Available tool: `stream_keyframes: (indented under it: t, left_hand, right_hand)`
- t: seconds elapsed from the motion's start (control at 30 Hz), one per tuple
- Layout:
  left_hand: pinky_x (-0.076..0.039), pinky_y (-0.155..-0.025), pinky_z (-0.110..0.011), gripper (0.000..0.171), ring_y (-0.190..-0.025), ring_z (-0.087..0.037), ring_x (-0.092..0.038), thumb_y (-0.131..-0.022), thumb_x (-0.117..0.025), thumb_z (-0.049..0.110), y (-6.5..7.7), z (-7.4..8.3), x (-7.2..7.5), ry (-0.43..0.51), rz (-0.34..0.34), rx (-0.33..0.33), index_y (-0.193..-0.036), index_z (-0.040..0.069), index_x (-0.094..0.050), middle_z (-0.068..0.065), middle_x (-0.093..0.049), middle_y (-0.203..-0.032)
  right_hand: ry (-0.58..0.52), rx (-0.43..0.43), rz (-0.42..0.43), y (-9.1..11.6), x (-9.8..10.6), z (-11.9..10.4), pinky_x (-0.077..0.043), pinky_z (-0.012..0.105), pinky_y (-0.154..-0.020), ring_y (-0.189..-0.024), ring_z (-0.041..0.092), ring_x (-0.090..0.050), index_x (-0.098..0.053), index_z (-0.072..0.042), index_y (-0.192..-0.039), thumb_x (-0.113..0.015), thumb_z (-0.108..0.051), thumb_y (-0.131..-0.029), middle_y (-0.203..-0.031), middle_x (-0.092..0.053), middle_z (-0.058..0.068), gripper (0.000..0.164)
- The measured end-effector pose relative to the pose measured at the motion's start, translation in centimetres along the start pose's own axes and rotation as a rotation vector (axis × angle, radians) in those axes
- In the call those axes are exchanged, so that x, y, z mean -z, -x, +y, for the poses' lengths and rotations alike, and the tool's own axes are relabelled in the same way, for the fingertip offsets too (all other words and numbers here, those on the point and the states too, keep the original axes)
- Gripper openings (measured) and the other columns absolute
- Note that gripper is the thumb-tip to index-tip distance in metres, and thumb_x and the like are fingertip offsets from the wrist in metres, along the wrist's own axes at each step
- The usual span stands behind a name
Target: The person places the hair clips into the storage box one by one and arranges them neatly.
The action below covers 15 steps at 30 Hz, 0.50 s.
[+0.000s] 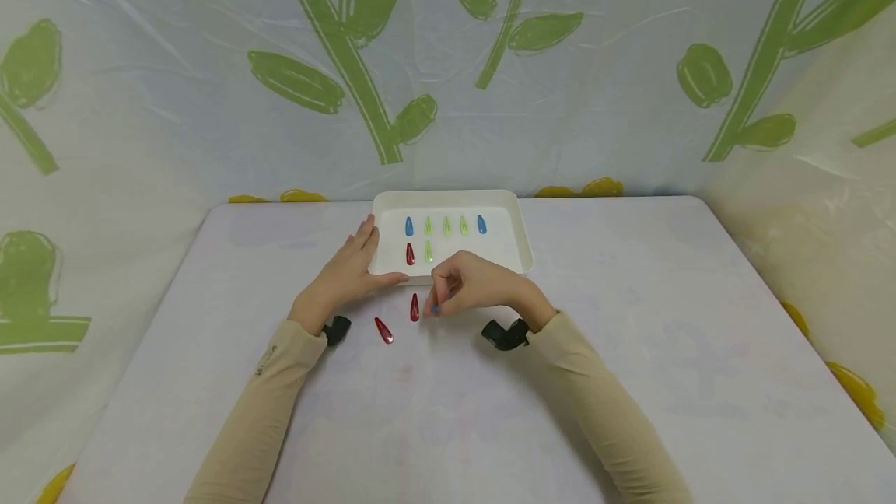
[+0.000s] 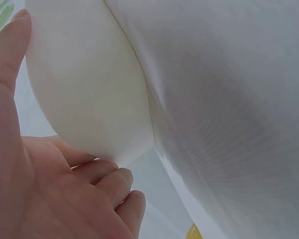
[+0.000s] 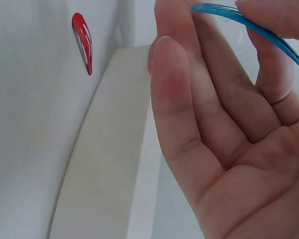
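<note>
My left hand rests at the near left corner of a white tray. Its thumb lies along the front wall and the fingers along the left side; in the left wrist view they touch the tray's wall. Just in front of the tray, my right hand pinches a blue snap hair clip between thumb and finger. Beside it on the table lies a red hair clip, and a second red hair clip lies slanted further left.
Inside the tray, a back row has a blue clip, several green clips and another blue clip. A red clip and a green clip lie in front of that row. Patterned sheeting stands behind the table.
</note>
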<state>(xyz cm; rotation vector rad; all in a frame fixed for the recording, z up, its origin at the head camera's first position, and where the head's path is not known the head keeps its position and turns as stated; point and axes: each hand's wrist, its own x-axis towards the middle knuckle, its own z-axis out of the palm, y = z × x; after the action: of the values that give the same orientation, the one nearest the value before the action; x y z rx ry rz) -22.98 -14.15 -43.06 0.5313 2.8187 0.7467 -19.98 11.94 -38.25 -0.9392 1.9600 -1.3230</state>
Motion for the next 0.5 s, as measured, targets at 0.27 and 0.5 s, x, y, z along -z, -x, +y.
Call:
stream_keyframes:
  t: [0.27, 0.5]
  left_hand:
    - [-0.011, -0.122, -0.05, 0.118, -0.151, -0.035, -0.002, -0.082, -0.062, 0.072, -0.2, 0.1, 0.0, -0.008, -0.002, -0.005, -0.157, -0.001, -0.008, -0.01, 0.009, -0.166]
    - [-0.013, -0.12, -0.054, 0.12, -0.149, -0.043, -0.004, -0.081, -0.063, 0.073, -0.1, 0.1, 0.0, 0.001, 0.0, 0.002, -0.157, -0.001, -0.008, -0.011, 0.009, -0.166]
  right_hand:
    - [-0.077, 0.008, 0.023, 0.3, 0.7, 0.7, -0.058, 0.033, -0.081, -0.091, 0.043, -0.069, -0.058, 0.001, -0.072, -0.064, 0.012, -0.081, -0.089, -0.071, 0.027, 0.014]
    - [-0.125, 0.029, 0.021, 0.3, 1.0, 1.1, -0.059, 0.035, -0.078, -0.091, 0.048, -0.067, -0.061, 0.003, -0.076, -0.062, 0.01, -0.082, -0.089, -0.071, 0.028, 0.01]
